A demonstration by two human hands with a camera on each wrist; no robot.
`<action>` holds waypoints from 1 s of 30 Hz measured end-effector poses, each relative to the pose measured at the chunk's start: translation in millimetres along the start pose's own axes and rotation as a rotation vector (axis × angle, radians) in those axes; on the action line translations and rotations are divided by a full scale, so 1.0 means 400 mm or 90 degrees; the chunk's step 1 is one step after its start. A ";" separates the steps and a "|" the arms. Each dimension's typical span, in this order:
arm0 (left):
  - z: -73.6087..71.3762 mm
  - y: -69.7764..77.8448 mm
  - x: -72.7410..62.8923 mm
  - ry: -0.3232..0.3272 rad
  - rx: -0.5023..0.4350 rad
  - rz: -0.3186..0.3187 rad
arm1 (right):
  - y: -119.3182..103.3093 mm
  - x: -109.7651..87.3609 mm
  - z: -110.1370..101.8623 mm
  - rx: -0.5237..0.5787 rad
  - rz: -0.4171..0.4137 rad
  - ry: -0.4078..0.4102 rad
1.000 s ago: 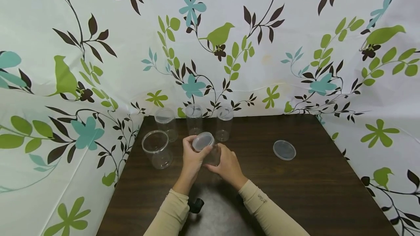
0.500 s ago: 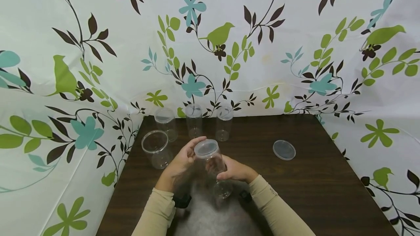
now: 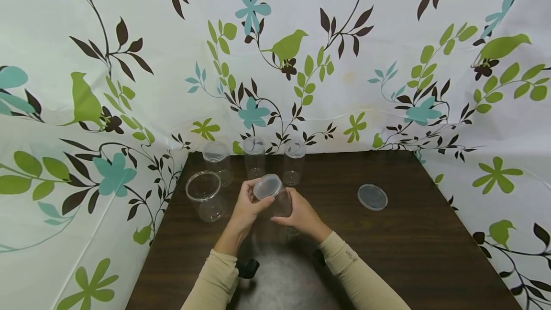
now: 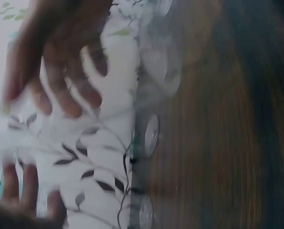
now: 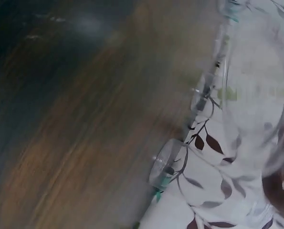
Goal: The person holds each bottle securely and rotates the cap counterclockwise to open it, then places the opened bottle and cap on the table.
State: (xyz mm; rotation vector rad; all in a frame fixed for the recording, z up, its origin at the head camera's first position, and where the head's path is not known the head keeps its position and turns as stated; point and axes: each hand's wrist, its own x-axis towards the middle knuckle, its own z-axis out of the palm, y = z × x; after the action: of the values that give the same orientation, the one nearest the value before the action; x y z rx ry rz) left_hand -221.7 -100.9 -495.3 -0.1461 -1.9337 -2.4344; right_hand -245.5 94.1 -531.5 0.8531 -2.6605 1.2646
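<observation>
My left hand [image 3: 245, 209] grips the top of a clear plastic jar [image 3: 282, 204], its thumb lying against the side of the translucent lid [image 3: 268, 186]. Around the body of the same jar curl the fingers of my right hand [image 3: 303, 216]. The jar is held in the air over the table, tilted with its lid toward the head camera. In the right wrist view the clear jar [image 5: 254, 90] looms large and blurred at the right. Much of its body hides behind my fingers.
Three lidded clear jars, a wide one [image 3: 217, 152] and two narrow ones [image 3: 255, 157], line the table's back edge. An open wide jar [image 3: 211, 207] stands at the left. A loose lid [image 3: 372, 197] lies flat on the dark wooden table [image 3: 387, 252], right side. Patterned cloth surrounds it.
Half a second ago the jar hung lower and more upright, with the left fingers loosened beside the lid. Now it is raised and tilted again, and the left hand grips the top.
</observation>
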 end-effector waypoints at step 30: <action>-0.085 -0.001 0.009 -0.331 -0.068 0.009 | 0.018 -0.015 -0.040 0.472 -0.055 -0.406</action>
State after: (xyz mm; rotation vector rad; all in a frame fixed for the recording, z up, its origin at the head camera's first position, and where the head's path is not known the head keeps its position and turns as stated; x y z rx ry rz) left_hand -227.1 -133.8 -502.9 -0.8702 -1.9439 -2.6849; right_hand -246.8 112.0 -527.6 1.6757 -2.4613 2.3308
